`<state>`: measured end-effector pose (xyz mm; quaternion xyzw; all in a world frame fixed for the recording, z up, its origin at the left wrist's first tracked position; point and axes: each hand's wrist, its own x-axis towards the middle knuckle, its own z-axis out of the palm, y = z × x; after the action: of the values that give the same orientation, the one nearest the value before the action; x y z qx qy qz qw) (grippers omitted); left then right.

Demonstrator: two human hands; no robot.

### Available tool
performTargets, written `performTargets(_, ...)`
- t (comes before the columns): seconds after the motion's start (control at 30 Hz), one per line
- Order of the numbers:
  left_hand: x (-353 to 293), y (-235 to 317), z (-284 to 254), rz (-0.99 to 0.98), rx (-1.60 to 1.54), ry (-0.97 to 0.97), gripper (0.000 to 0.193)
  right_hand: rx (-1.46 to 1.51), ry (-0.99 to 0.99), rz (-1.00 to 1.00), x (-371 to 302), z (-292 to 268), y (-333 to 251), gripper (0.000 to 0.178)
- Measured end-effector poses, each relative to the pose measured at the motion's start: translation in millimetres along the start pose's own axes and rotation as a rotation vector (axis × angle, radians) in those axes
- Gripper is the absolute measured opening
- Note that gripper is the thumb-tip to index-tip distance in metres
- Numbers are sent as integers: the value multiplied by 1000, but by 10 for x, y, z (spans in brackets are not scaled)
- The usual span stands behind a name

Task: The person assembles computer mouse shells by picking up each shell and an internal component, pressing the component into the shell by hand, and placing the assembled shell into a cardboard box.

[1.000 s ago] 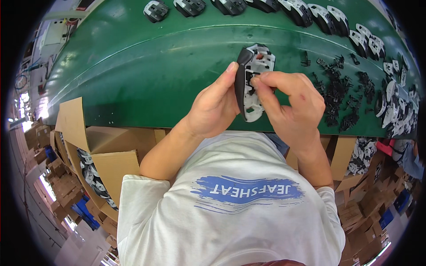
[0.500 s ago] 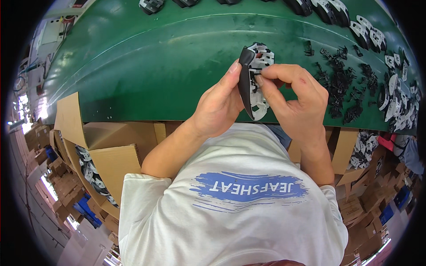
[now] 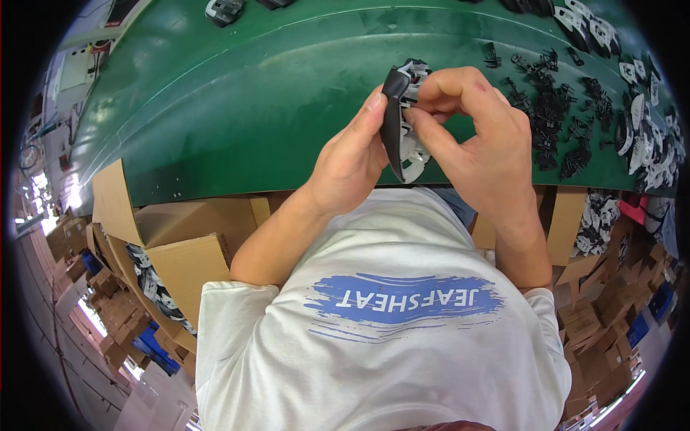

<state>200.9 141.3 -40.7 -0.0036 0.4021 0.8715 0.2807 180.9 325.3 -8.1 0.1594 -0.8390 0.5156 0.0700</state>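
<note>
Over grn table (image 3: 251, 115) by ctns (image 3: 187, 269), L hand (image 3: 347, 164) clamps shell (image 3: 392, 133), can't tell R hand (image 3: 485, 140) grip.

A fisheye camera on the wearer's head is looking steeply down, its picture standing upright: the white T-shirt (image 3: 381, 373) is filling the lower part, and the view is facing outward across the green worktable (image 3: 251, 122). The left hand (image 3: 348, 161) and right hand (image 3: 481, 136) are appearing near the lens, above mid-picture. Straight edges are bowing toward the rim, where cardboard boxes (image 3: 188, 271) are showing.
</note>
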Motion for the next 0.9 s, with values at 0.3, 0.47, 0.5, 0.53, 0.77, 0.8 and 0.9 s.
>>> performTargets(0.3, -74, -79, -119, -85, -628, -104, 64, 368, -45, 260, -96, -67, 112, 32)
performTargets(0.47, -190, 33, 206, -87, -9, 185, 60, 396, 41, 218, -196, -5, 231, 30)
performTargets(0.5, -227, 66, 260, -85, 75, 237, 61, 393, 77, 184, -198, 14, 227, 30)
performTargets(0.53, -241, 57, 249, -92, 74, 243, 61, 392, 113, 150, -204, 29, 220, 30)
performTargets(0.77, -191, -75, 130, 78, 471, 395, 56, 513, 32, 200, -433, 275, 127, 61)
performTargets(0.8, -187, -130, 110, 175, 541, 404, 57, 518, 29, 206, -463, 337, 137, 61)
performTargets(0.9, -185, -227, 109, 269, 561, 384, 53, 472, 62, 167, -505, 465, 216, 66)
